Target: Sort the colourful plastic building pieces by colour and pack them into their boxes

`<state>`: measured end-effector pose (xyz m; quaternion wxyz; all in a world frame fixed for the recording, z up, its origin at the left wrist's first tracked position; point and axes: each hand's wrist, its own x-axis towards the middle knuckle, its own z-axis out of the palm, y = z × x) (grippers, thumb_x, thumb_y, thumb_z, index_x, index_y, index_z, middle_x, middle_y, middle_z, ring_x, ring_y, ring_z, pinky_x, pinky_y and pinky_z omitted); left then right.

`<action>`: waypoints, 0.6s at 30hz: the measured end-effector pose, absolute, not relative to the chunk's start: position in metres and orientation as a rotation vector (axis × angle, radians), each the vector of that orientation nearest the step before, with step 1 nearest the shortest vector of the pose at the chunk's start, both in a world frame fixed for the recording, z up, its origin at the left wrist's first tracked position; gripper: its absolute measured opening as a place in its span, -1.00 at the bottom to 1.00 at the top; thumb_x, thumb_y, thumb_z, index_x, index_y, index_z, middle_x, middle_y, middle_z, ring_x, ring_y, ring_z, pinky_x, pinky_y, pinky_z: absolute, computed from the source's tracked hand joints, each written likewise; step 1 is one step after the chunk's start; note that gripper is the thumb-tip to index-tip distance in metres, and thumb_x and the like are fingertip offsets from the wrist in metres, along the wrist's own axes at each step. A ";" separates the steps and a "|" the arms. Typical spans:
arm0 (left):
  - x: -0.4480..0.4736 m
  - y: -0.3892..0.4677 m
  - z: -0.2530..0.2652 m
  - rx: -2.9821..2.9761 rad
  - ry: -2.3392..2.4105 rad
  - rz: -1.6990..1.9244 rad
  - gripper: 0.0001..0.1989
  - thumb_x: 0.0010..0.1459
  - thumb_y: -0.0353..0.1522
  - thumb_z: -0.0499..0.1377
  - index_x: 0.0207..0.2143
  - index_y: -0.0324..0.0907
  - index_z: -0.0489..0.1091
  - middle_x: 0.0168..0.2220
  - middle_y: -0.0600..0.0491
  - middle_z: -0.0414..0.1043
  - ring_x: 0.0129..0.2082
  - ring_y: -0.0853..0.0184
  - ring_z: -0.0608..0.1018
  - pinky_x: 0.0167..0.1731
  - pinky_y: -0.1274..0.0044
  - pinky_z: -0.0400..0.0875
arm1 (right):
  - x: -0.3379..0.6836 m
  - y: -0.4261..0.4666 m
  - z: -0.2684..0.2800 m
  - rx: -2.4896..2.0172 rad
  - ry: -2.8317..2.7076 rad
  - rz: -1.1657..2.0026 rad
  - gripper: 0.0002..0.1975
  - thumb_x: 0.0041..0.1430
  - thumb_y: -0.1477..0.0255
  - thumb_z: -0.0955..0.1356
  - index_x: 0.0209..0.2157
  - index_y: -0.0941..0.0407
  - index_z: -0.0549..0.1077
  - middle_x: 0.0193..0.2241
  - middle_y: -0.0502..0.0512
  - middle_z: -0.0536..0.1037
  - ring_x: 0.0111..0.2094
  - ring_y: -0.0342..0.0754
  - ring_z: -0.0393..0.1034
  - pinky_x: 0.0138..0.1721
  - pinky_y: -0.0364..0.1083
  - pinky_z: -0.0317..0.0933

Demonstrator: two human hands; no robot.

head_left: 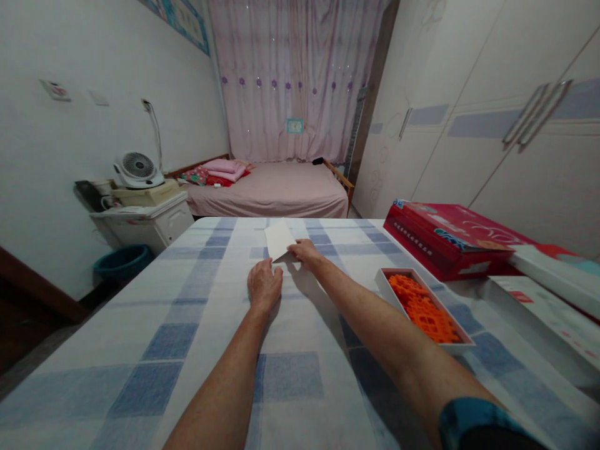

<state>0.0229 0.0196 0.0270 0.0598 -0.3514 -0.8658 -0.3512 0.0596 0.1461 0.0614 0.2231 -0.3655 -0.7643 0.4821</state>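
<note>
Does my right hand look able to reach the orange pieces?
Probably yes: the orange pieces lie in an open-topped box, nothing covering them, though the right hand touches white paper.

The flat checked tablecloth (154, 340) lets a hand slide low along the left, near to far. The right is blocked — an open box (385, 287) of orange pieces (424, 309), with a taller red box (417, 240) beyond it — and the right arm (375, 306) slants in from near right.

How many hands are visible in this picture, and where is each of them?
2. The left hand is at the near corner of the white paper; the right hand holds the paper at its right side. No other hands show.
</note>
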 end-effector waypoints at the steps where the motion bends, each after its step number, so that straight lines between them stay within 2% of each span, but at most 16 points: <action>1: 0.023 0.020 0.027 -1.085 -2.613 -1.065 -0.60 0.15 -0.33 -0.01 -0.01 -0.25 0.42 -0.06 -0.21 0.49 -0.02 0.09 0.48 0.04 0.31 0.27 | 0.058 0.143 0.064 -1.022 -2.111 1.321 -0.92 0.01 0.55 0.30 -0.46 0.22 0.44 -0.69 -0.06 0.35 -0.61 -0.20 0.23 -0.53 -0.22 0.12; 3: 0.023 0.020 0.026 -1.142 -2.596 -1.074 -0.63 0.15 -0.32 -0.01 -0.07 -0.20 0.46 -0.11 -0.16 0.51 -0.08 0.12 0.50 -0.02 0.35 0.31 | 0.058 0.135 0.071 -1.037 -2.153 1.248 -0.88 0.05 0.55 0.28 -0.47 0.22 0.45 -0.65 -0.03 0.38 -0.58 -0.19 0.28 -0.49 -0.21 0.16; 7: 0.022 0.020 0.022 -1.241 -2.567 -1.104 -0.64 0.16 -0.29 -0.03 -0.14 -0.17 0.49 -0.15 -0.13 0.53 -0.12 0.12 0.51 -0.08 0.37 0.34 | 0.094 0.121 0.103 -0.978 -2.232 1.011 -0.81 0.14 0.46 0.27 -0.46 0.19 0.48 -0.45 0.08 0.47 -0.34 -0.11 0.36 -0.29 -0.17 0.20; 9: 0.021 0.019 0.020 -1.288 -2.553 -1.100 -0.65 0.16 -0.28 -0.03 -0.20 -0.16 0.50 -0.16 -0.13 0.52 -0.12 0.12 0.50 -0.06 0.37 0.33 | 0.135 0.113 0.124 -0.844 -2.315 0.694 -0.77 0.19 0.43 0.24 -0.38 0.17 0.51 -0.32 0.12 0.46 -0.27 -0.08 0.34 -0.22 -0.15 0.19; 11: 0.021 0.019 0.019 -1.345 -2.539 -1.070 -0.67 0.14 -0.28 -0.03 -0.26 -0.16 0.51 -0.17 -0.13 0.51 -0.12 0.12 0.50 -0.05 0.36 0.33 | 0.190 0.104 0.141 -0.669 -2.359 0.292 -0.72 0.25 0.44 0.19 -0.21 0.15 0.51 -0.25 0.13 0.43 -0.25 -0.06 0.32 -0.21 -0.12 0.18; 14: 0.023 0.018 0.019 -1.431 -2.511 -0.994 -0.68 0.09 -0.29 -0.02 -0.30 -0.18 0.50 -0.16 -0.12 0.48 -0.11 0.12 0.48 -0.02 0.36 0.32 | 0.277 0.089 0.149 -0.649 -2.302 -0.133 -0.61 0.30 0.49 0.14 0.07 0.13 0.39 -0.26 0.15 0.40 -0.27 -0.03 0.29 -0.20 -0.07 0.17; 18: 0.028 0.015 0.022 -1.490 -2.482 -0.900 -0.66 0.08 -0.28 -0.04 -0.28 -0.18 0.49 -0.13 -0.13 0.45 -0.10 0.10 0.47 0.01 0.34 0.31 | 0.362 0.083 0.128 -0.764 -2.304 -0.539 -0.62 0.31 0.52 0.15 0.10 0.18 0.36 -0.36 0.16 0.42 -0.33 -0.01 0.26 -0.29 -0.05 0.13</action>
